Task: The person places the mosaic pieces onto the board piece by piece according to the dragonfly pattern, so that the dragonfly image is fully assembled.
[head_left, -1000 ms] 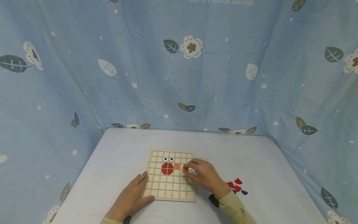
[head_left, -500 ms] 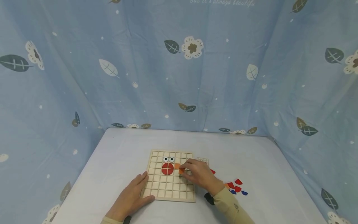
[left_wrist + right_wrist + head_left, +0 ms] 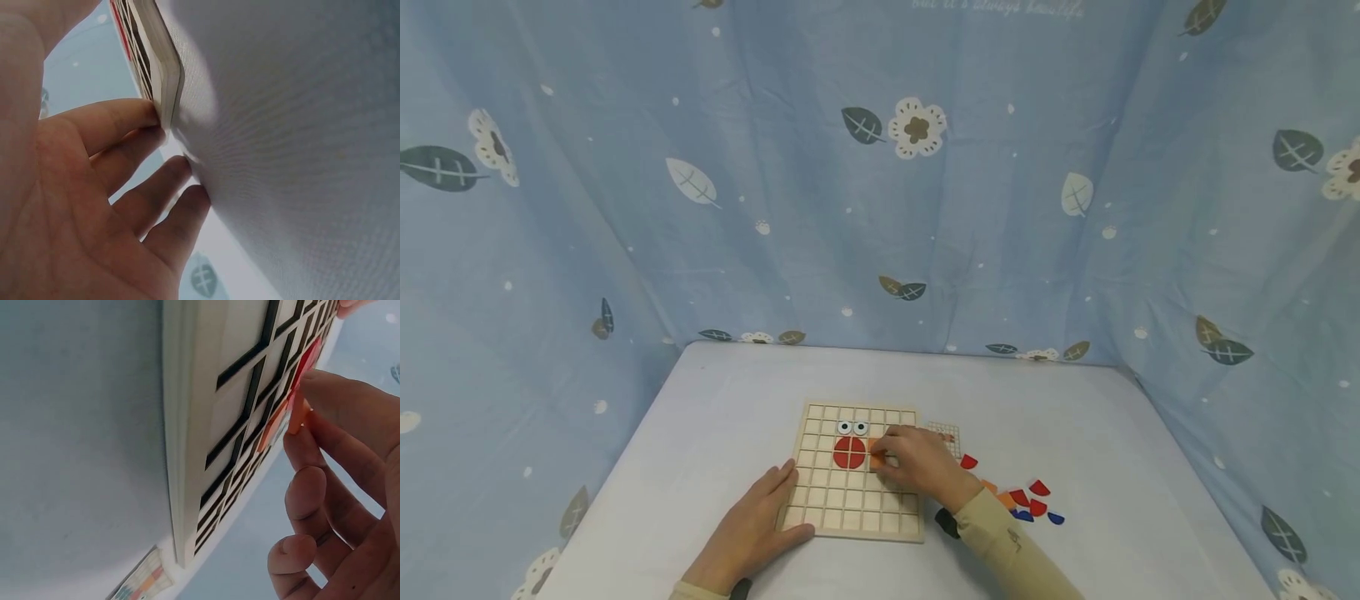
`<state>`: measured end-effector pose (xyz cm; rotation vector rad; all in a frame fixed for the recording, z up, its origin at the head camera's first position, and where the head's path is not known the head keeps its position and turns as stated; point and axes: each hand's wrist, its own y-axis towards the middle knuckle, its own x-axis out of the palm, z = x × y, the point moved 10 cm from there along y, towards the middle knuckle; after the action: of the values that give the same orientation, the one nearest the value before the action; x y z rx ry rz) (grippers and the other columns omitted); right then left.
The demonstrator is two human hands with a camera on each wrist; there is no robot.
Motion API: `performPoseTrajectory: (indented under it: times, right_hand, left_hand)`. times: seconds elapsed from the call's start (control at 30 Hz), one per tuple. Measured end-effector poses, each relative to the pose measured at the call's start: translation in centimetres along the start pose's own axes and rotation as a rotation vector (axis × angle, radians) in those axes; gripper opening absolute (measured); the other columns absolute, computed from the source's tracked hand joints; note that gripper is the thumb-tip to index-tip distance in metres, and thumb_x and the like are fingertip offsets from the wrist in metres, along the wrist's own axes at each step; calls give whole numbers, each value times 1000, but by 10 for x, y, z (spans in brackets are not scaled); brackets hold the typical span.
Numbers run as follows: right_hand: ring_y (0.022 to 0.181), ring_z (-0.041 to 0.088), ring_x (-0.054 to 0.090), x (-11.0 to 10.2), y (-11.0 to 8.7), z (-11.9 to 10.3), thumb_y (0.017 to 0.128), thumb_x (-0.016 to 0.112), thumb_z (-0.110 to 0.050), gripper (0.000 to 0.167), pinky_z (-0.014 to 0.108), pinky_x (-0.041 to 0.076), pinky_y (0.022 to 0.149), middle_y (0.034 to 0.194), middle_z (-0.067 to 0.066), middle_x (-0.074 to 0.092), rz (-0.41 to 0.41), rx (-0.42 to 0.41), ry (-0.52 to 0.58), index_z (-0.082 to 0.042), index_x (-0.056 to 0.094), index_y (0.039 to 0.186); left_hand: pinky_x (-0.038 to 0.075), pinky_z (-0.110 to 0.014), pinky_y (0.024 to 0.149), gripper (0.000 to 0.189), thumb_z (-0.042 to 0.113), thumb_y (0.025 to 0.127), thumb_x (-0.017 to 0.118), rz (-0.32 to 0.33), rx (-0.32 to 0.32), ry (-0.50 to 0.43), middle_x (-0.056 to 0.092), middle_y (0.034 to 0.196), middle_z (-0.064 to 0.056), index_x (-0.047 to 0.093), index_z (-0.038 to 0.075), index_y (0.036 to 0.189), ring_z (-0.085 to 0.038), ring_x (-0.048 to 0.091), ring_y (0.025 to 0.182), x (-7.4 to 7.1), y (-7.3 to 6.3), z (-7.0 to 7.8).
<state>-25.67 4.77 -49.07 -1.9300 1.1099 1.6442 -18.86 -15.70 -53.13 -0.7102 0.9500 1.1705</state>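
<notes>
A square wooden grid board (image 3: 850, 498) lies on the table. Set in it are two round eye tiles (image 3: 852, 427) and, just below them, a red circle of quarter tiles (image 3: 849, 452). My left hand (image 3: 747, 527) rests along the board's left side, fingertips against the edge and thumb by the front left corner. Over the grid, my right hand (image 3: 921, 463) pinches an orange tile (image 3: 299, 415) between thumb and fingertips, close to the red pieces. Another orange tile (image 3: 271, 426) lies in the grid beside it; the hand partly hides both in the head view.
A small card printed with a grid (image 3: 953, 430) lies right of the board. Farther right are loose red pieces (image 3: 1037, 507), orange pieces (image 3: 1005, 500) and blue pieces (image 3: 1056, 517). A blue patterned curtain (image 3: 775, 208) hangs behind the table.
My right hand has moved left across the board with the orange tile, toward the red circle. More of the card and loose pieces shows now. My left hand stays in place.
</notes>
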Motion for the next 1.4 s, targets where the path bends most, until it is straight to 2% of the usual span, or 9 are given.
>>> performPoseTrajectory:
  times: [0.1,0.7,1.17,1.27,1.4]
  right_hand:
    - [76,2,56,4,2,2,89,81,-30,19,17,50,63,97,-9,68,-21,16,10,-22,79,105]
    - [76,2,55,10,6,3,88,81,-28,14,17,51,64,95,-8,66,-29,34,35,-22,79,101]
    - [79,2,57,11,6,8,89,80,-30,15,19,52,66,98,-10,66,-64,94,39,-23,79,103]
    - [83,5,62,5,3,9,89,80,-32,20,21,54,69,102,-10,68,-42,113,50,-22,79,106]
    - [89,9,67,-13,-6,10,88,81,-29,26,26,57,71,106,-8,70,31,118,70,-20,78,112]
  left_hand:
    - [37,-48,116,93,60,81,77,3,6,4,42,159,-6,51,0,147,-34,39,145,0,0,0]
    - [37,-48,116,92,58,82,78,13,32,-12,43,158,-9,50,-1,147,-36,39,144,-2,1,3]
    - [37,-48,116,93,59,81,78,8,21,0,43,158,-8,51,0,147,-35,39,144,-2,1,2]
    - [37,-48,116,92,58,81,78,2,17,-5,42,158,-8,51,0,147,-35,39,145,-2,1,3]
    - [37,-48,116,93,58,81,78,-5,9,-12,42,159,-8,50,0,148,-35,38,145,-1,1,2]
